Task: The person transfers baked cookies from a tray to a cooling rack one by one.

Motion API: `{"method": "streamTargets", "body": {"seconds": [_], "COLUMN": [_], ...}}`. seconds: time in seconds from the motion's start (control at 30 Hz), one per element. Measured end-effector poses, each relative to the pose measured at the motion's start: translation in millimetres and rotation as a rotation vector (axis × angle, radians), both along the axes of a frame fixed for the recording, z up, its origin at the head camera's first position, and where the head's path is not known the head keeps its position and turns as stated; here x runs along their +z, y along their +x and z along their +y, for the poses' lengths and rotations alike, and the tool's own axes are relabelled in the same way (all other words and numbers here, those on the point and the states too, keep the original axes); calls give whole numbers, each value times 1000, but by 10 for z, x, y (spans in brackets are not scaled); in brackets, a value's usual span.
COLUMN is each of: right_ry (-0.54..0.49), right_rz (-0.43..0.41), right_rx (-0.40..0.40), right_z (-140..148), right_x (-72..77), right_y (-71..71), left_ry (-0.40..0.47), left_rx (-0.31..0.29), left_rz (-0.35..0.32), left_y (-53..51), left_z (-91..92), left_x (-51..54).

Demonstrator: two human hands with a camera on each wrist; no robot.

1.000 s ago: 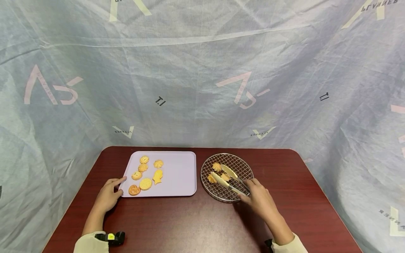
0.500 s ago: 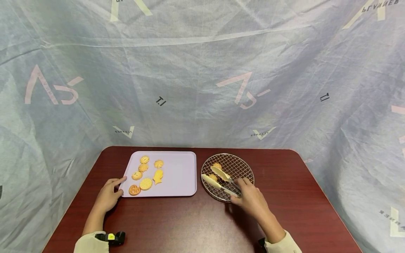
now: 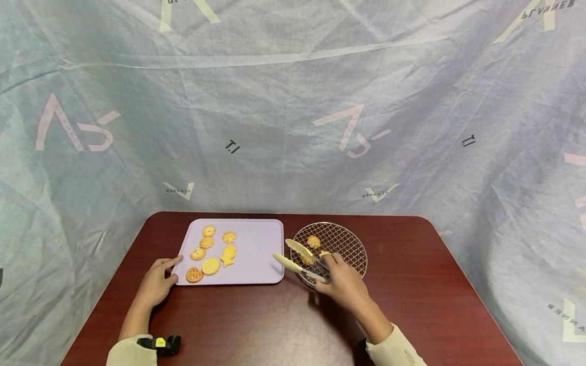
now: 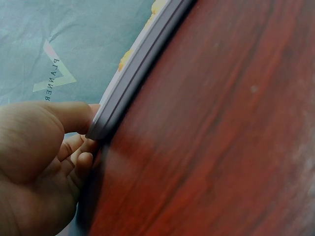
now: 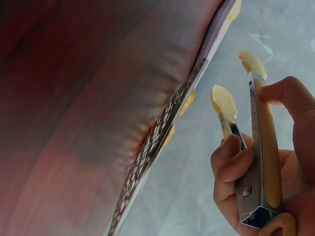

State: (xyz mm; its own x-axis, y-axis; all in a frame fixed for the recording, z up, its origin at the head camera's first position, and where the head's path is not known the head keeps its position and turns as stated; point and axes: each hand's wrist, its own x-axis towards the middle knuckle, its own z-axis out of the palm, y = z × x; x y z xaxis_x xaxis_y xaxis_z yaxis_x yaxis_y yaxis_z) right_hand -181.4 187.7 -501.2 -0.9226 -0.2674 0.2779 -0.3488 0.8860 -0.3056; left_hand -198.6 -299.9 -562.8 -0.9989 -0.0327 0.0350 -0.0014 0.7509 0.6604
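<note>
Above the rack's (image 3: 352,249) near-left side, the right hand's (image 3: 343,287) fingers curl round spread tongs (image 3: 297,268), with nothing between the tips; the left hand (image 3: 157,284) pinches the tray's (image 3: 261,256) left edge. Fetching a cookie (image 3: 210,266) seems the step; next calls for straddling 1 and squeezing gently. 7 golden, patterned cookies lie on the tray, at least 3 on the rack.

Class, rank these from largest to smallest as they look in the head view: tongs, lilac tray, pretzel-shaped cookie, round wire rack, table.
1. table
2. lilac tray
3. round wire rack
4. tongs
5. pretzel-shaped cookie
</note>
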Motion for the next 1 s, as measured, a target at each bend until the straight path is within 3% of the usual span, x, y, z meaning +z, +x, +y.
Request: {"method": "streamTargets", "body": {"seconds": [0.4,0.7,1.0], "right_ry": [-17,-68,-51], "right_rz": [11,-82,-125], "right_rx": [73,114,146], "right_z": [-316,-530,-745], "right_x": [-38,-87,-110], "right_y": [-129,-210,-254], "left_ry": [1,1,5], "left_rx": [0,-1,4], "left_rz": [-3,2,-5], "left_y": [-2,-4,10], "left_z": [-2,0,13], "left_x": [2,-4,8]}}
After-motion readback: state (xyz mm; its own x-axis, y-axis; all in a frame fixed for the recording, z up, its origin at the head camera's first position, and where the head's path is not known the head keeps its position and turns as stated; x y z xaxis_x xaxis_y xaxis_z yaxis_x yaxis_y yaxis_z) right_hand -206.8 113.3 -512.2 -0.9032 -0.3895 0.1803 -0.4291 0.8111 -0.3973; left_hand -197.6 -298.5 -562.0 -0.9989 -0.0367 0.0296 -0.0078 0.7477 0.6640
